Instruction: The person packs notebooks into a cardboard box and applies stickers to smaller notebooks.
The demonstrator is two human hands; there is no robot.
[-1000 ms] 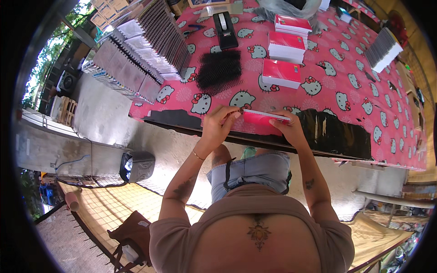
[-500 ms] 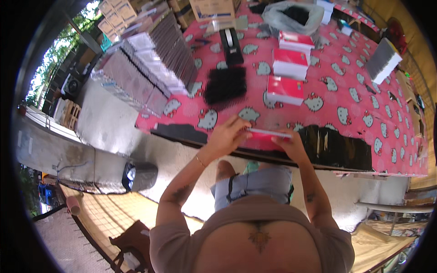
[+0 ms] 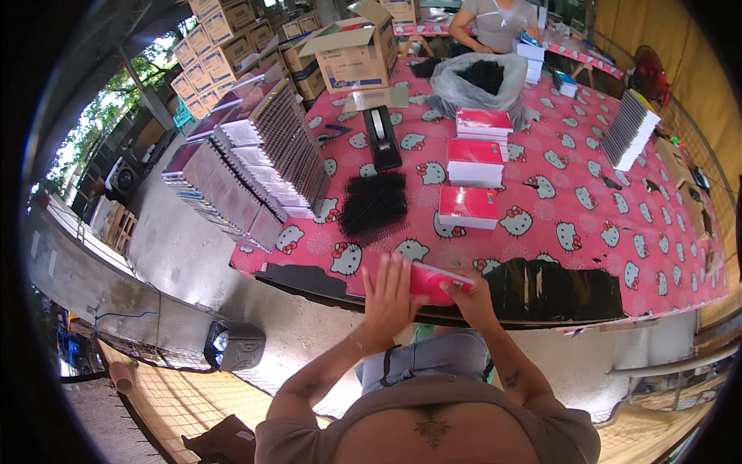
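I hold a red notebook [image 3: 434, 280] at the near edge of the table [image 3: 610, 232], which has a pink cartoon-cat cloth. My left hand [image 3: 386, 298] lies flat over the notebook's left side, fingers spread. My right hand [image 3: 468, 298] grips its right end from below. Just beyond my hands lies a pile of black spiral binding combs [image 3: 374, 205]. To its right stand three stacks of red notebooks [image 3: 468, 207], [image 3: 475, 161], [image 3: 484, 124].
Rows of unbound notebooks [image 3: 255, 166] stand at the table's left. A black tape dispenser [image 3: 382, 139], a clear bag of black combs [image 3: 479, 81] and cardboard boxes [image 3: 352, 54] sit farther back. Another person [image 3: 495, 19] works at the far end. A white stack [image 3: 630, 127] stands at right.
The view has tilted up, showing more of the table's far end. My left hand has spread flat over the notebook, which stays at the table's near edge.
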